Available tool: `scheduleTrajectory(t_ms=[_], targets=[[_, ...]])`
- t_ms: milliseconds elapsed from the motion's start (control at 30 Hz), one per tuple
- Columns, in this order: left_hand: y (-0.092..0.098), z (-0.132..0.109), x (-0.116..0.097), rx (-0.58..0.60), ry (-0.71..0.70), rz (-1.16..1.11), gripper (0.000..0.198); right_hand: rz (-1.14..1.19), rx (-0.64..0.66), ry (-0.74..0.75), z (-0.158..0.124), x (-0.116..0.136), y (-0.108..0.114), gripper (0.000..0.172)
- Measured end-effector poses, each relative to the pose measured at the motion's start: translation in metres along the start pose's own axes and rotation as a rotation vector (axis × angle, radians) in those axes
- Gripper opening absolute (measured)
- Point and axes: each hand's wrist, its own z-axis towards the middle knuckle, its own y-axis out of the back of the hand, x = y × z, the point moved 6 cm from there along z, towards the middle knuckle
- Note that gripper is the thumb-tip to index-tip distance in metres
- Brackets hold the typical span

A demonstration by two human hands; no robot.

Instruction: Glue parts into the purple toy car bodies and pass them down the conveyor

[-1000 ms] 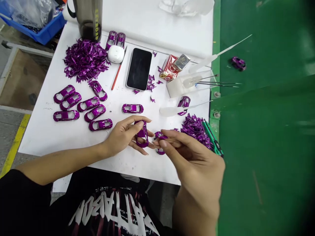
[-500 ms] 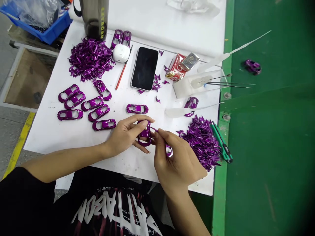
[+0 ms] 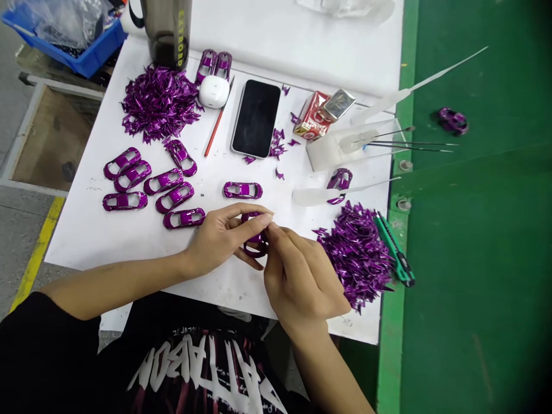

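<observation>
My left hand (image 3: 222, 233) is closed around a purple toy car body (image 3: 255, 246), a glossy shell with open windows, held upright over the white table. Pressed against the car's right edge are the pinched fingertips of my right hand (image 3: 302, 276), meeting my left thumb. A small pointed purple piece was in that pinch a moment ago; the fingers now hide it. Just beyond my hands lies another toy car body (image 3: 242, 190). To the right of my right hand rises a heap of small pointed purple pieces (image 3: 356, 253).
Several purple car bodies (image 3: 172, 197) lie at left, below a second heap of pieces (image 3: 159, 103). Behind are a phone (image 3: 256, 118), a red-handled tool (image 3: 214, 133), a white case (image 3: 214, 92) and a dark bottle (image 3: 166, 34). A white dropper (image 3: 317, 197) and green cutter (image 3: 393, 250) lie right.
My right hand has moved left and up to the car body, bringing the small purple piece against its edge. My left thumb has shifted toward the right fingertips.
</observation>
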Motion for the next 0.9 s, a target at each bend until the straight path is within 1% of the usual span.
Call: scheduleTrajectory(t_ms=[67, 133, 167, 200, 300, 333, 400, 467, 500, 533, 567, 600, 633, 700, 733, 800, 900], targets=[[0.001, 0.001, 0.000, -0.013, -0.011, -0.016, 0.029, 0.038, 0.061, -0.046, 0.002, 0.001, 0.001, 0.025], [0.003, 0.002, 0.000, -0.016, -0.028, -0.019, 0.029, 0.064, 0.140, -0.123, 0.001, 0.002, -0.003, 0.026], [0.004, 0.002, 0.000, -0.020, -0.035, -0.013, 0.029, 0.066, 0.155, -0.147, -0.001, 0.005, -0.006, 0.025], [0.006, 0.003, 0.000, -0.028, -0.048, 0.000, 0.029, 0.051, 0.141, -0.154, -0.004, 0.008, -0.008, 0.026], [0.009, -0.001, -0.005, -0.093, -0.130, 0.081, 0.029, -0.069, 0.007, -0.087, -0.012, 0.024, -0.016, 0.037], [0.009, -0.006, -0.007, -0.116, -0.161, 0.130, 0.030, -0.100, -0.025, -0.075, -0.015, 0.028, -0.018, 0.040], [0.005, -0.021, -0.009, -0.130, -0.233, 0.264, 0.034, -0.084, -0.048, -0.128, -0.018, 0.031, -0.016, 0.037], [-0.001, -0.044, -0.005, -0.082, -0.321, 0.413, 0.042, 0.073, 0.024, -0.258, -0.020, 0.027, -0.007, 0.031], [-0.004, -0.059, 0.000, -0.044, -0.371, 0.463, 0.048, 0.197, 0.099, -0.328, -0.022, 0.026, -0.001, 0.028], [-0.004, -0.074, 0.007, -0.010, -0.407, 0.484, 0.058, 0.334, 0.197, -0.396, -0.025, 0.025, 0.004, 0.029], [-0.003, -0.089, 0.015, 0.013, -0.410, 0.470, 0.073, 0.467, 0.312, -0.454, -0.030, 0.027, 0.008, 0.034], [0.000, -0.103, 0.025, 0.025, -0.382, 0.425, 0.087, 0.580, 0.426, -0.508, -0.037, 0.028, 0.012, 0.041], [0.004, -0.116, 0.037, 0.022, -0.304, 0.371, 0.096, 0.658, 0.526, -0.560, -0.045, 0.029, 0.016, 0.045], [0.012, -0.136, 0.062, 0.003, -0.060, 0.272, 0.098, 0.729, 0.706, -0.645, -0.061, 0.029, 0.020, 0.043], [0.014, -0.144, 0.072, -0.005, 0.073, 0.238, 0.094, 0.732, 0.792, -0.683, -0.069, 0.027, 0.020, 0.038], [0.014, -0.152, 0.087, 0.004, 0.278, 0.190, 0.076, 0.710, 0.960, -0.728, -0.081, 0.022, 0.017, 0.027], [0.006, -0.149, 0.102, 0.053, 0.490, 0.121, 0.032, 0.663, 1.154, -0.696, -0.086, 0.016, 0.009, 0.019]])
